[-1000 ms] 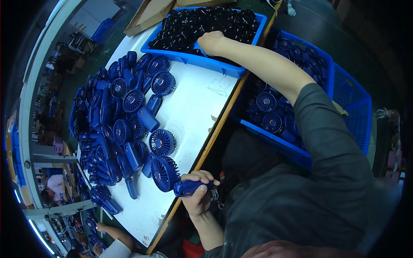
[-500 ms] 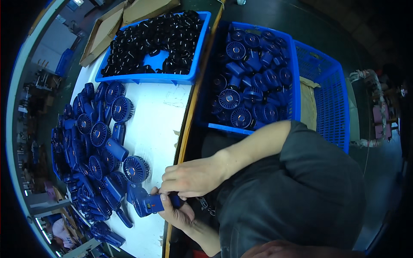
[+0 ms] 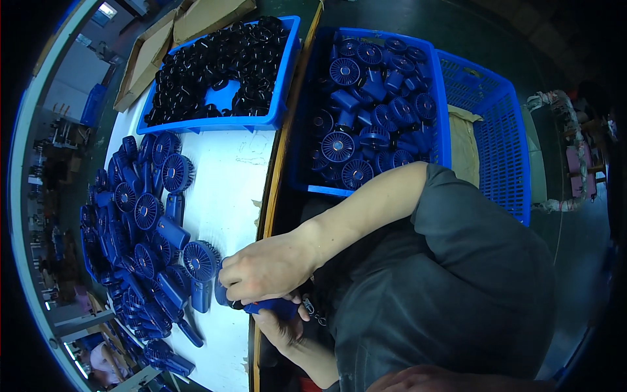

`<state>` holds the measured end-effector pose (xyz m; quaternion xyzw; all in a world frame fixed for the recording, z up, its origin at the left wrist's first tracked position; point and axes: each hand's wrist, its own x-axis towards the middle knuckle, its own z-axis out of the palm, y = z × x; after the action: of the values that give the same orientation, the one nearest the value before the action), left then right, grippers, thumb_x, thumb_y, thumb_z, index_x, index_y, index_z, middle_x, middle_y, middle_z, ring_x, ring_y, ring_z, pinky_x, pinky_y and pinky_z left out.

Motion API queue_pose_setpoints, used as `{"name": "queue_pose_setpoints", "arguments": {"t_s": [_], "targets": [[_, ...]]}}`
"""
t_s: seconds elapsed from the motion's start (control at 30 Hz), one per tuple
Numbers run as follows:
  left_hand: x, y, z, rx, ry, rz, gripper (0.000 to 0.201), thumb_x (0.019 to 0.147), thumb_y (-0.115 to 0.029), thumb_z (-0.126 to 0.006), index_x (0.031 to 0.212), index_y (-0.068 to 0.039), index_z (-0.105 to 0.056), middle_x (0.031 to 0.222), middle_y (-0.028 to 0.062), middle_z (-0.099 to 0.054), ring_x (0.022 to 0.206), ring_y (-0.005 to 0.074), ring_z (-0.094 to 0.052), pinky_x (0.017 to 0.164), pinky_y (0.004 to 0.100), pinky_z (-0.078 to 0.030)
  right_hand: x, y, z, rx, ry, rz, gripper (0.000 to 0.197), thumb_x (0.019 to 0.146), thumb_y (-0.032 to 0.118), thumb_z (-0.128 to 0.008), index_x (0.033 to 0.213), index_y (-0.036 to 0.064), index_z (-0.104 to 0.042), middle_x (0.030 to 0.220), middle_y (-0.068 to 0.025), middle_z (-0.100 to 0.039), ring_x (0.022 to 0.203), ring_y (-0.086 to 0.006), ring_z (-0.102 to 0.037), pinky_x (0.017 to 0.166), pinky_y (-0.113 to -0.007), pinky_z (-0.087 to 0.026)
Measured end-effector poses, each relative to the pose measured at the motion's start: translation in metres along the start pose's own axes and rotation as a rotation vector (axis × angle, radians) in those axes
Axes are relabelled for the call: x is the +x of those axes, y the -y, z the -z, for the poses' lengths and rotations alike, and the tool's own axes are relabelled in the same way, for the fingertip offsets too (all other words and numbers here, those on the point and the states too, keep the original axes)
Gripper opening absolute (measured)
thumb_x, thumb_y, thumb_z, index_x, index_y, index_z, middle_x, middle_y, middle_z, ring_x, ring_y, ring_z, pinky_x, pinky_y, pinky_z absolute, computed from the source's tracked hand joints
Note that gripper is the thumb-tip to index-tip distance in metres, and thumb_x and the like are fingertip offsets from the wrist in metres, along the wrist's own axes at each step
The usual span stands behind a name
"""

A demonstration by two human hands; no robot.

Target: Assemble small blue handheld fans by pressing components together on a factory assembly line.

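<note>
My left hand [image 3: 279, 330] is closed around the handle of a dark blue handheld fan [image 3: 274, 307], holding it over the table's near edge. Above it, my right hand [image 3: 268, 268] wraps its bent fingers over the other end of the same fan. That end is mostly covered, and a small black part shows under the fingertips. Just beyond my right hand, another blue fan [image 3: 201, 261] lies with its round grille upward. It sits at the edge of a large heap of similar fans [image 3: 145, 212] spread along the left of the white tabletop.
A blue tray [image 3: 277, 111] of small black parts stands at the table's far end, beside an open cardboard box [image 3: 147, 62]. To the right, a blue crate [image 3: 444, 124] is filled with fans. Beside that crate is a blue mesh basket [image 3: 503, 144] with brown cardboard.
My right hand has shifted left and down over the fan's end. The fan has turned, so the side with the small display no longer shows. The view has shifted slightly.
</note>
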<state>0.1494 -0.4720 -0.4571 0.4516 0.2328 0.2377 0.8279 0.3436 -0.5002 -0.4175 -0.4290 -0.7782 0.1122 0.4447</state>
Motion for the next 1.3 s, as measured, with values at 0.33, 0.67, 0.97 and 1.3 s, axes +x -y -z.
{"name": "queue_pose_setpoints", "arguments": {"t_s": [0.33,0.67,0.97,1.3], "targets": [[0.019,0.004,-0.035,-0.359,-0.367,0.004,0.052,0.1,-0.044,-0.04,0.135,-0.007,-0.049,0.131,0.0124,-0.054,0.126,0.0245,-0.051,0.109,0.039,-0.04,-0.033,0.025,-0.025,-0.23,-0.151,-0.214,0.038,0.082,0.025,-0.069,0.111,0.0012,-0.06,0.1,-0.012,-0.056,0.098,-0.0261,-0.053,0.08,-0.039,-0.045],[0.032,-0.005,-0.084,1.487,0.279,-0.37,0.083,0.099,-0.044,-0.053,0.154,0.005,-0.016,0.16,0.0319,-0.013,0.149,0.0444,-0.017,0.12,0.0489,-0.019,-0.128,0.019,0.044,0.442,-0.346,-0.743,0.038,0.079,0.016,-0.068,0.113,0.0039,-0.058,0.087,-0.0072,-0.063,0.083,-0.0172,-0.06,0.076,-0.037,-0.05],[0.022,0.002,-0.044,1.132,0.099,-0.154,0.066,0.102,-0.038,-0.051,0.15,0.004,-0.034,0.157,0.0263,-0.028,0.145,0.0405,-0.03,0.117,0.0471,-0.028,-0.447,-0.138,0.251,-0.901,-0.88,-1.757,0.058,0.074,0.032,-0.073,0.114,-0.0082,-0.061,0.115,-0.0295,-0.065,0.111,-0.0417,-0.063,0.099,-0.045,-0.049],[-0.027,-0.037,0.014,1.163,-0.467,-0.385,0.046,0.102,-0.017,-0.05,0.137,0.012,-0.047,0.139,0.0239,-0.053,0.128,0.0299,-0.052,0.106,0.0424,-0.043,-0.421,-0.145,0.238,-0.854,-0.999,-1.278,0.03,0.086,0.02,-0.068,0.109,0.001,-0.069,0.105,-0.0196,-0.069,0.098,-0.0318,-0.067,0.088,-0.041,-0.053]]}}
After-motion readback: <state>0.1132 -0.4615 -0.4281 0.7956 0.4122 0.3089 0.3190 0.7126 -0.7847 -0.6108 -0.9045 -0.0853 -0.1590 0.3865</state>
